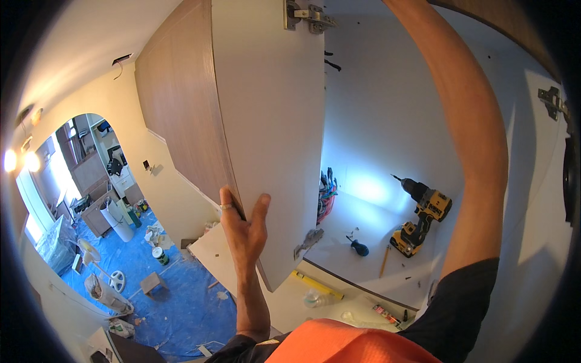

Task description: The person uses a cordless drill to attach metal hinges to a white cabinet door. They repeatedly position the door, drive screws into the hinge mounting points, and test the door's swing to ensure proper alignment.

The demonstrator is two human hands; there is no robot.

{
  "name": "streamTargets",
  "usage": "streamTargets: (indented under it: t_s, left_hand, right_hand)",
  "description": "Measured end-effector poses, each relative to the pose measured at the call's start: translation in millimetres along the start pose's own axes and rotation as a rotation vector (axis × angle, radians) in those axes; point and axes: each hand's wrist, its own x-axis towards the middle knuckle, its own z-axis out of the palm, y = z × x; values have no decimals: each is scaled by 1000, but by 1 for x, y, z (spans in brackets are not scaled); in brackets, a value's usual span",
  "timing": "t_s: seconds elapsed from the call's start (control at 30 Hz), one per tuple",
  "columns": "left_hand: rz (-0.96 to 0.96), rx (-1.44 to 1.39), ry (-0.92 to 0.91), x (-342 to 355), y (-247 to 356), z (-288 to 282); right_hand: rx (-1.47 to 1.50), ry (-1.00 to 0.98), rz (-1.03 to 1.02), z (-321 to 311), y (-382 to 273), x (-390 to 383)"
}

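Observation:
My left hand (244, 228) is closed round the edge of a cabinet door (266, 121), its thumb on the white inner face and its fingers by the wood-grain side. The door stands swung out from a white cabinet. A metal hinge (310, 17) shows near its top and another hinge (308, 243) near its lower corner. My right forearm (469, 121) reaches up across the cabinet opening, and the hand lies beyond the upper edge of the picture. On the cabinet floor lie a yellow and black cordless drill (423, 212), a stubby dark screwdriver (359, 247) and a pencil (384, 261).
A holder of tools (327, 196) stands inside the cabinet, partly behind the door. Below the cabinet, a yellow spirit level (318, 285) and a tube (386, 315) lie on a counter. Blue sheeting (187, 314) covers the floor at left, with a stool (153, 283), a fan (100, 266) and cans.

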Motion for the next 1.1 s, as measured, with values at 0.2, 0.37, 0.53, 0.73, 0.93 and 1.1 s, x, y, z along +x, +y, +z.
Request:
streamTargets:
  t_s: [0.2, 0.37, 0.53, 0.73, 0.93, 1.1]
  left_hand:
    - [-13, 26, -7, 0, 0, -2]
    - [11, 22, 10, -1, -1, 1]
    - [31, 37, 4, 0, -1, 1]
    - [36, 22, 24, -2, 0, 1]
    - [37, 49, 21, -1, 0, 1]
    - [59, 46, 39, -1, -2, 2]
  right_hand:
    - [-12, 43, -8, 2, -2, -1]
    - [-36, 70, -19, 9, 1, 4]
    - [-7, 39, -38, 11, 3, 4]
    - [-9, 56, -32, 4, -1, -2]
    - [-19, 39, -13, 4, -2, 0]
    - [45, 62, 7, 5, -1, 3]
